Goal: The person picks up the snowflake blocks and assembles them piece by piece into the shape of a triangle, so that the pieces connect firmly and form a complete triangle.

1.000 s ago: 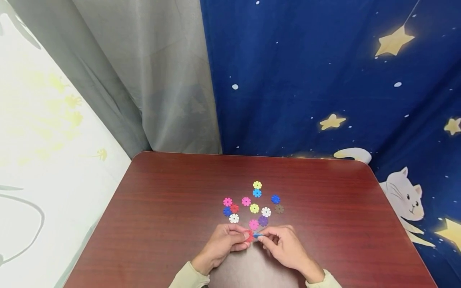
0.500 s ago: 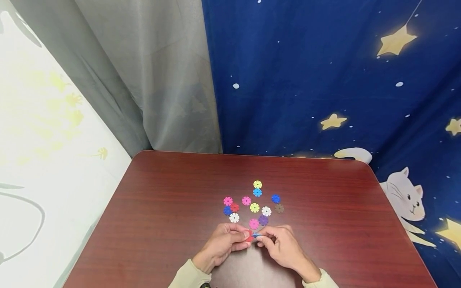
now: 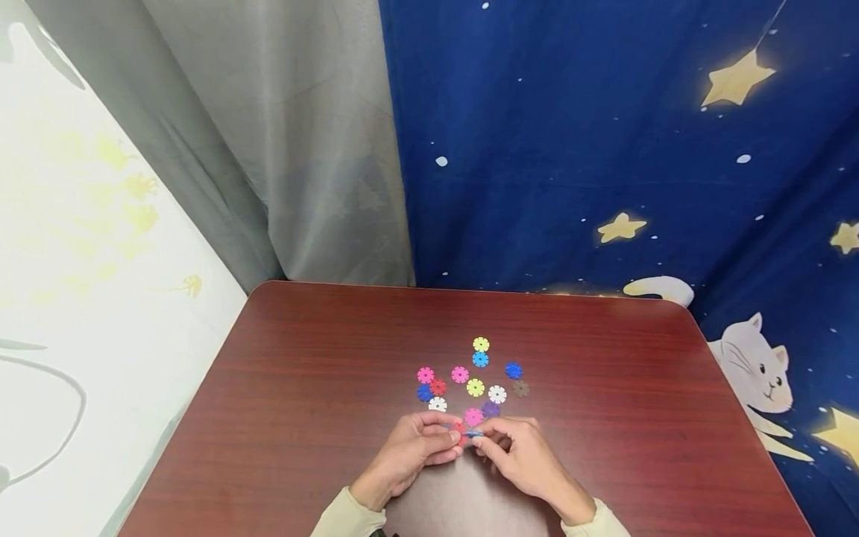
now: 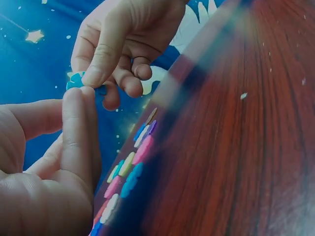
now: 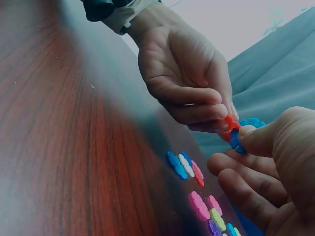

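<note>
My left hand [image 3: 417,450] pinches a red notched snowflake disc [image 3: 459,434] between thumb and fingers. Facing it, my right hand [image 3: 520,451] pinches a blue notched disc [image 3: 473,433], seen nearly edge-on in the head view. The two discs meet at their rims between the hands. From the right wrist view, the red disc [image 5: 228,128] sits against the blue disc [image 5: 236,142], which my right thumb partly covers. In the left wrist view only the blue disc [image 4: 75,81] shows above my left fingertips; the red one is hidden there.
Several loose discs lie just beyond the hands, among them a pink one [image 3: 473,417], a purple one [image 3: 491,409] and a white one [image 3: 438,403]. A light blue disc [image 4: 132,181] lies near my left hand. The brown table [image 3: 302,358] ends at curtains.
Both hands have shifted slightly left and away from me, with the red and blue discs still pinched. The red disc now shows more turned on edge. The loose discs stay put.
</note>
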Demonstrator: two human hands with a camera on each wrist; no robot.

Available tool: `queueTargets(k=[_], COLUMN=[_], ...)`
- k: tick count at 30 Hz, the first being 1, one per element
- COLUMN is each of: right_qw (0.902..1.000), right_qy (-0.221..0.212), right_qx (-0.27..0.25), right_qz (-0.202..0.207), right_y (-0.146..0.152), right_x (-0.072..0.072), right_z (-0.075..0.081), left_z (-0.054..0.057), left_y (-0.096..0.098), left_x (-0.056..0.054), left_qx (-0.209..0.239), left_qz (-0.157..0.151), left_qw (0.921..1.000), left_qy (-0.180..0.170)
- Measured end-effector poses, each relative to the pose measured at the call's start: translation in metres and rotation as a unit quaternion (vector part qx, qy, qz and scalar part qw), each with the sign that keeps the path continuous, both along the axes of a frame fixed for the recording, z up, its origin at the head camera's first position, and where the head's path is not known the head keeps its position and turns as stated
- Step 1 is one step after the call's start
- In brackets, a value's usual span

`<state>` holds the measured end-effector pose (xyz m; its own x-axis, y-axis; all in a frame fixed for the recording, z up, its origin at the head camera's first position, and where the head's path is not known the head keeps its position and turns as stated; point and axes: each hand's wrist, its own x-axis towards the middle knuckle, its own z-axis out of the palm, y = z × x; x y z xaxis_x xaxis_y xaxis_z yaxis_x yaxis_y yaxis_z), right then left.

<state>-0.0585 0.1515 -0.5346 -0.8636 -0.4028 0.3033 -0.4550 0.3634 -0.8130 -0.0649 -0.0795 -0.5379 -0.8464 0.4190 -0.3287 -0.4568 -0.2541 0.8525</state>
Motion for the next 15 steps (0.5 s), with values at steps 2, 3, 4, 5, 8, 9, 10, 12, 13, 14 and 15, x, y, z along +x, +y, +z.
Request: queueTargets(k=[2,3,4,5,8,9,10,12,13,14,15], right_qw=[0.9999,0.9999,0.9999,0.9998,0.9995,0.9993,0.9993,0.9994,0.9995,0.9995,0.9996], right_qy=[-0.005,-0.008,-0.012,-0.017,-0.032,-0.036,-0.037,-0.033,-0.03,-0.027,-0.023], right_qx=[-0.003,-0.003,-0.004,-0.005,-0.005,-0.007,-0.007,-0.005,-0.005,-0.004,-0.004], right_qz=[-0.008,-0.011,-0.012,-0.011,-0.006,-0.002,0.002,0.007,0.011,0.013,0.014], right_y=[-0.0007,-0.001,-0.0014,-0.0019,-0.0032,-0.0035,-0.0037,-0.0032,-0.0027,-0.0021,-0.0014], right_x=[-0.0006,-0.0008,-0.0009,-0.0011,-0.0017,-0.0021,-0.0026,-0.004,-0.0049,-0.006,-0.0071], right_z=[-0.0004,-0.0006,-0.0008,-0.001,-0.0016,-0.0021,-0.0027,-0.0042,-0.0052,-0.0062,-0.007], left_z=[0.0003,0.0003,0.0003,0.0003,-0.0011,-0.0016,-0.0023,-0.004,-0.0046,-0.0052,-0.0058], left_y=[-0.0008,-0.001,-0.0011,-0.0011,-0.001,-0.001,-0.0009,-0.0011,-0.0013,-0.0016,-0.002], left_x=[-0.0005,-0.0006,-0.0004,-0.0001,0.0004,0.0004,0.0004,-0.0004,-0.0006,-0.0009,-0.0012], left_qx=[-0.002,-0.003,-0.004,-0.003,-0.002,-0.002,-0.002,-0.003,-0.003,-0.004,-0.004], left_qz=[-0.008,-0.01,-0.011,-0.011,-0.008,-0.007,-0.006,-0.002,-0.001,0.002,0.004], left_qw=[0.9999,0.9999,0.9998,0.9997,0.9998,0.9998,0.9998,0.9998,0.9998,0.9998,0.9997], left_qy=[0.009,0.014,0.018,0.02,0.02,0.02,0.02,0.02,0.021,0.022,0.022])
